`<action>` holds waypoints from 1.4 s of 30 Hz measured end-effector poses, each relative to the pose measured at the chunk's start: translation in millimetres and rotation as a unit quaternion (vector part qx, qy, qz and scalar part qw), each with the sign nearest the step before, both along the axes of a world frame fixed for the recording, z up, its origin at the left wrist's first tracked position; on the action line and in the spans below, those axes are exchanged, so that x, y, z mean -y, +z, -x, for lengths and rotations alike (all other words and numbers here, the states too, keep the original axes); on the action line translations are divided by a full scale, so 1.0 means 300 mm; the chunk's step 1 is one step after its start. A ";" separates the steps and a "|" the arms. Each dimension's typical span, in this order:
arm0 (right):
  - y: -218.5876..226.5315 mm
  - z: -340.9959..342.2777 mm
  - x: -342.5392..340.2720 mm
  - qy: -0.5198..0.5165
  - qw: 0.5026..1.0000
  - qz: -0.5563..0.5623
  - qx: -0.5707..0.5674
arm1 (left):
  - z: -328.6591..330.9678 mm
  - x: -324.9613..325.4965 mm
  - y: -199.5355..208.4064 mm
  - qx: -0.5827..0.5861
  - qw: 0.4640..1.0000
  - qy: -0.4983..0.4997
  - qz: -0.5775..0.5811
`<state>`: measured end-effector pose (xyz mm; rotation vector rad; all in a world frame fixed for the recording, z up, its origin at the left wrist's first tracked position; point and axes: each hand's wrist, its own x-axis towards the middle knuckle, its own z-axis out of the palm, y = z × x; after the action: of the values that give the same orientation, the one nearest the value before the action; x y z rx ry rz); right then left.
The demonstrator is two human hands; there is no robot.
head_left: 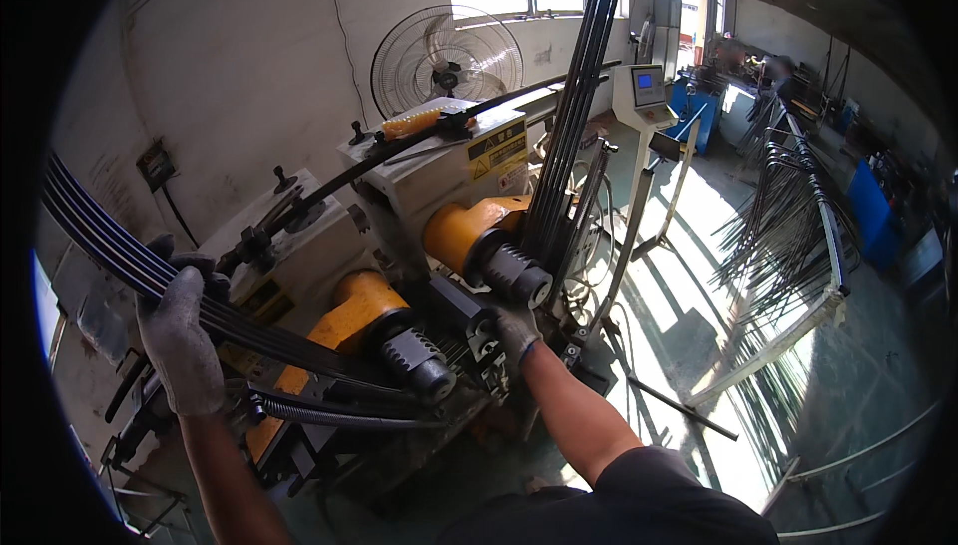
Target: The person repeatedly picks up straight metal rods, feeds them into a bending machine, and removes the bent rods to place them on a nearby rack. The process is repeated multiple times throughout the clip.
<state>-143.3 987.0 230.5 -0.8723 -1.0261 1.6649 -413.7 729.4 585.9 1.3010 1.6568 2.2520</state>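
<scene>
My left hand (182, 340), in a grey work glove, is closed round a bundle of long dark metal bars (105, 231) rising to the upper left. Their lower end runs in beside a notched black roller (417, 363) on an orange machine arm (361, 303). My right hand (517, 333), also gloved, reaches in against a dark metal block (457, 305) between the two rollers; its fingers are mostly hidden. Just above it sits the second notched roller (516, 273) on another orange arm (459, 231). A second bundle of dark bars (576, 96) stands steeply beside that roller.
Behind the rollers stand grey machine housings (399, 171) under a long black rod (349, 174). A large fan (446, 64) is by the wall. A control panel (644, 94) on a post stands right. Farther right, a rack (798, 161) bears many thin rods.
</scene>
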 end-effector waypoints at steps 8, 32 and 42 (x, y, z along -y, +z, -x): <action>0.013 -0.012 0.003 -0.005 0.999 -0.054 -0.003 | -0.190 -0.294 0.054 -0.174 0.972 -0.028 0.153; 0.093 -0.028 0.059 -0.012 0.996 -0.080 0.032 | -0.161 -0.317 0.028 -0.191 0.972 -0.062 0.121; -0.021 -0.027 -0.007 0.019 0.977 -0.172 0.122 | -0.169 -0.316 0.036 -0.171 0.973 -0.072 0.134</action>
<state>-135.3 989.0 224.3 -0.8392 -1.4570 1.3746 -362.9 824.1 596.6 1.7416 1.8186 1.7236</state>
